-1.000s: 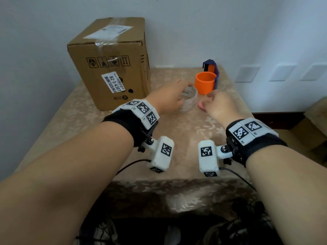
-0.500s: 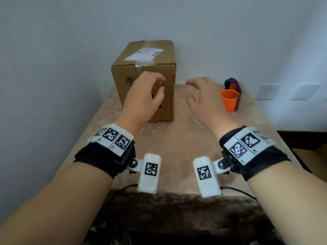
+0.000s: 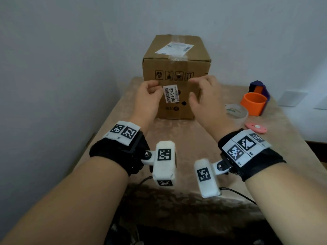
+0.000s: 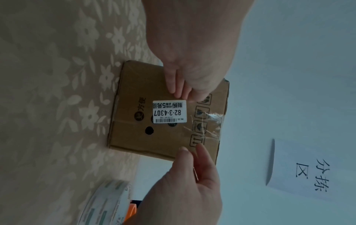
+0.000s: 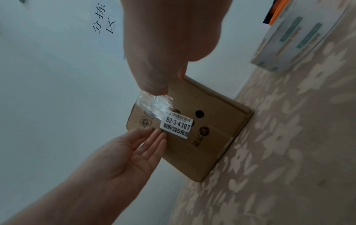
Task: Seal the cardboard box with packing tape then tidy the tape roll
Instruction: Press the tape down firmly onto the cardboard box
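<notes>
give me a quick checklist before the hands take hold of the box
1. Both hands free: ok. The left hand and right hand hold nothing.
2. Hands at the box: ok. Both are in front of the cardboard box; whether they touch it, cannot tell.
3. Old tape on top seam: not ok. The clear strip is crinkled where it folds over the edge.
4. Tape roll within reach: ok. The tape roll lies on the table by the right hand.
5. Cutter at hand: ok. A pink cutter lies beside the roll.
6. Flaps fully closed: cannot tell.
</notes>
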